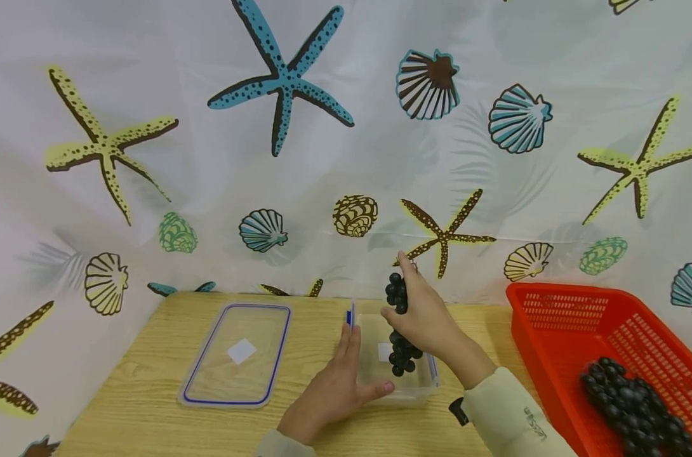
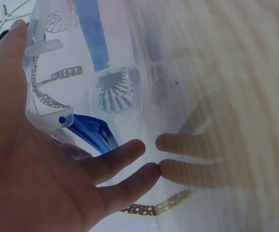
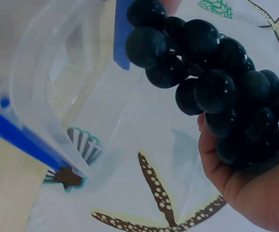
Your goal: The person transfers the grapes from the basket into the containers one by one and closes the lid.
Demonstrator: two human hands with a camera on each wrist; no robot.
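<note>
A bunch of black grapes [image 1: 402,348] hangs from my right hand [image 1: 428,317], which grips it over a clear plastic container [image 1: 405,398]. In the right wrist view the grapes [image 3: 216,92] rest against the curled fingers, with the container's rim and a blue clip [image 3: 21,133] beside them. Against the container's left side lies my left hand [image 1: 337,390], fingers straight and thumb spread along the front. Its straight fingers [image 2: 124,186] show below a blue clip [image 2: 93,130] in the left wrist view.
A clear lid with a blue seal [image 1: 240,381] lies flat on the wooden table [image 1: 134,393], left of the container. On the right stands a red plastic basket [image 1: 543,381] with more black grapes [image 1: 632,406] in it. A patterned cloth [image 1: 323,171] hangs behind the table.
</note>
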